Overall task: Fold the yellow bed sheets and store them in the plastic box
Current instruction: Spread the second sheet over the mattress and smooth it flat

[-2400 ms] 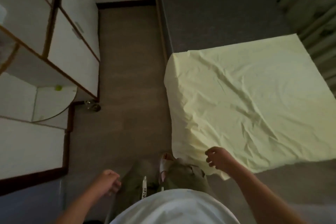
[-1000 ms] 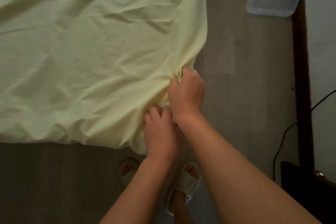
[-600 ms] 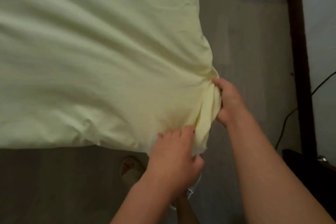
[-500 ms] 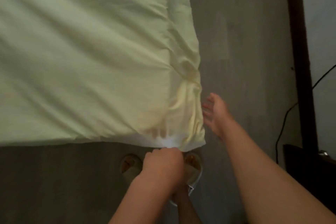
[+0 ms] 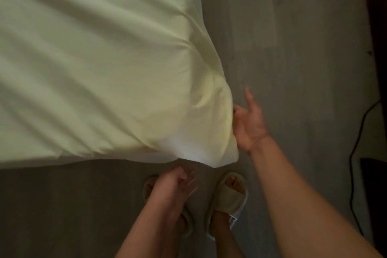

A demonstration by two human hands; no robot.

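yellow sheet (image 5: pixel 94 65) on bed, near corner bunched over edge. my right hand (image 5: pixel 250 123) splayed wide, fingertips against corner to get under it I guess. left hand (image 5: pixel 178 182) blurred below hem (grip? can't tell). plastic box not visible

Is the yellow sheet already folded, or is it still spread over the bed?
Still spread, not folded: the yellow sheet covers the bed as one wide layer, and only its near corner is bunched beside the right hand.
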